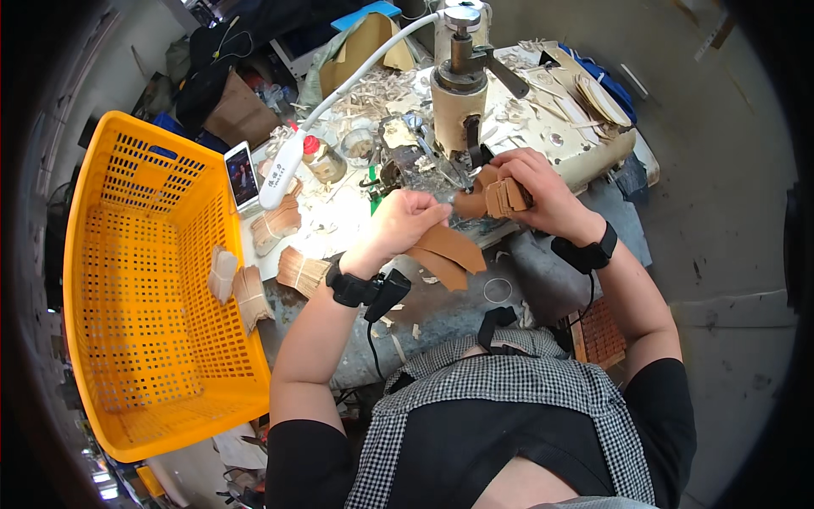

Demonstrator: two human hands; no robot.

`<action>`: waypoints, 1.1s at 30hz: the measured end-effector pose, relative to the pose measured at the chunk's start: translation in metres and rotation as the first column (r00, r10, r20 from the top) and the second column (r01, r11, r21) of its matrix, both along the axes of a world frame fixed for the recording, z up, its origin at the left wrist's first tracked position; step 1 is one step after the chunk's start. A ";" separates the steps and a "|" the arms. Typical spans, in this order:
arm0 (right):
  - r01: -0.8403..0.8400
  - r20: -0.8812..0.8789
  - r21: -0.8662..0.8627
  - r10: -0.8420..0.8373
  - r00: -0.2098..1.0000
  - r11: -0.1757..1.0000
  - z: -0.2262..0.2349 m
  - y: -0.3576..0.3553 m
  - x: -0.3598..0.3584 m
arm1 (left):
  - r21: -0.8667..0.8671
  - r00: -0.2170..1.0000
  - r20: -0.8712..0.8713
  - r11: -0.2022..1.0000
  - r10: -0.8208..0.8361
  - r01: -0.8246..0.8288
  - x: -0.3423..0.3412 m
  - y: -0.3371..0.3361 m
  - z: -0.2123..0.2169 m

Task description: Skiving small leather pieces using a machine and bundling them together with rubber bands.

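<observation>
My left hand (397, 224) is closed in a pinch at the machine's front edge. From under its fingers hang flat brown leather-like strips (449, 253), with angled ends pointing toward me. On the right, my right hand (544, 188) grips a small stack of brown leather-like pieces (506, 198), its thumb underneath and fingers over the top. A curved brown piece between the hands lies close to the working part of a cream bench machine (459, 109) with a dark lever. My fingers hide where that piece meets the machine.
A yellow plastic basket (78, 246) stands at the left, with tied bundles (252, 297) at its right rim. More bundles (301, 271), a phone (242, 176), a red-capped bottle (324, 161) and a white lamp (284, 170) are nearby. Shavings (373, 92) litter the bench.
</observation>
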State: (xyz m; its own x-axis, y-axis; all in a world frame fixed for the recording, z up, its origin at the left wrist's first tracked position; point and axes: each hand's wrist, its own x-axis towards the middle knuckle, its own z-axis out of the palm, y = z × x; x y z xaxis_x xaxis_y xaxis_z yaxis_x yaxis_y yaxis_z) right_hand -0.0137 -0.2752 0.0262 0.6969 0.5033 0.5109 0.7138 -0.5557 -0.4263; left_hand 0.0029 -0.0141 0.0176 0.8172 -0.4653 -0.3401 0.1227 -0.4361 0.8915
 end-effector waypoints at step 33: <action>0.306 -0.362 0.302 -0.188 0.913 0.903 0.005 -0.025 -0.042 | -0.404 0.978 -0.196 0.915 -0.074 -0.012 -0.020 0.015 0.009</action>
